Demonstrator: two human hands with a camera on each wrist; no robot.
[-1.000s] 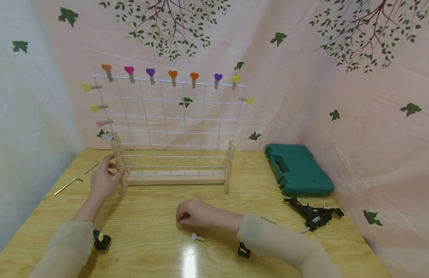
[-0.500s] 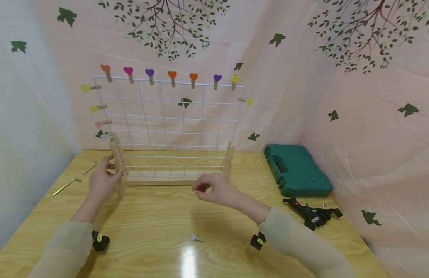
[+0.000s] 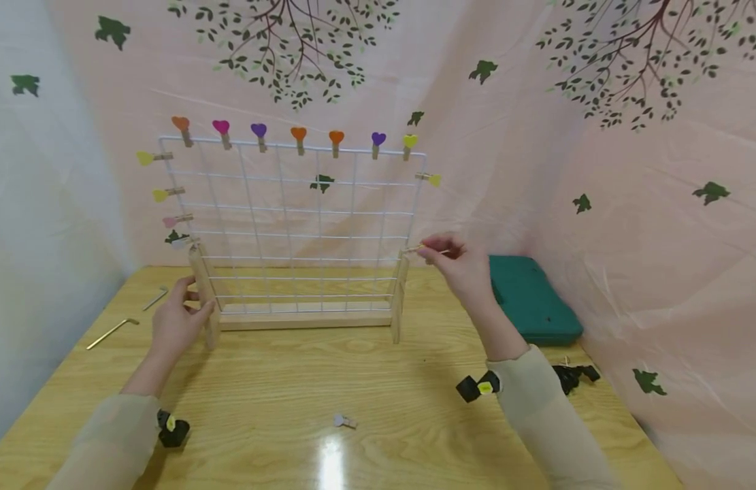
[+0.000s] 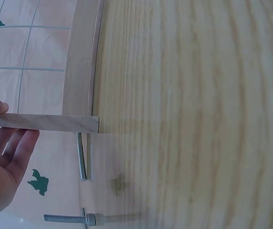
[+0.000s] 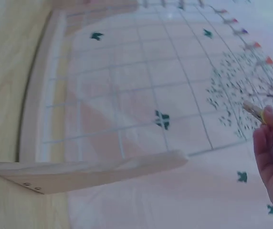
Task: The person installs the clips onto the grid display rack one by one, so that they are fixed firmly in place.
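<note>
A white wire grid (image 3: 319,214) stands upright in a wooden stand (image 3: 304,322), with heart clothespins along its top and sides. My left hand (image 3: 174,321) holds the stand's left upright (image 4: 46,122), thumb on one face and fingers on the other. Beside the grid's lower right edge, my right hand (image 3: 462,272) pinches a small wooden clothespin (image 5: 254,111). A bit of yellow shows at the fingertips; the rest of its decoration is hidden. The clothespin's tip is near the right upright's top; whether it touches the wire I cannot tell. A pale heart clothespin (image 3: 344,421) lies on the table.
Two hex keys, one gold (image 3: 112,333) and one silver (image 3: 156,298), lie left of the stand. A green case (image 3: 537,299) sits at the back right, partly behind my right arm. A black glue gun (image 3: 576,376) is mostly covered by the sleeve.
My right hand has lifted from the table near the pale clothespin and moved up and right to the grid's right edge, carrying a clothespin. My left hand stays on the upright.
</note>
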